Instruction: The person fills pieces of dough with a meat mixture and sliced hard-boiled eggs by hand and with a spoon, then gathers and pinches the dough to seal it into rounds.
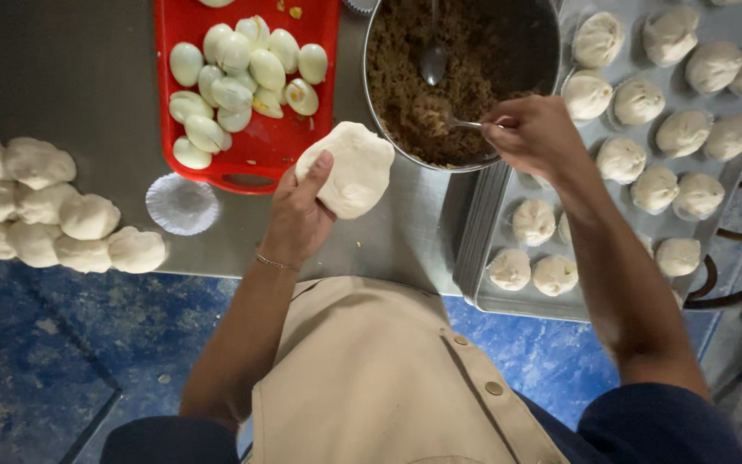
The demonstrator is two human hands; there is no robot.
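My left hand (301,210) holds a flattened round of white dough (349,169) over the steel table, thumb pressed on its top. My right hand (534,133) grips a metal spoon (453,122) whose bowl digs into brown minced filling (414,82) inside a big steel bowl (526,34). A second spoon (433,58) lies in the filling farther back. The red tray (255,150) beside the dough carries several peeled boiled egg halves (234,73).
Several raw dough balls (40,206) sit piled at the left of the steel table (62,69). A white paper cup liner (182,204) lies near the red tray. A metal baking tray (517,301) at the right holds filled buns (637,103) in liners.
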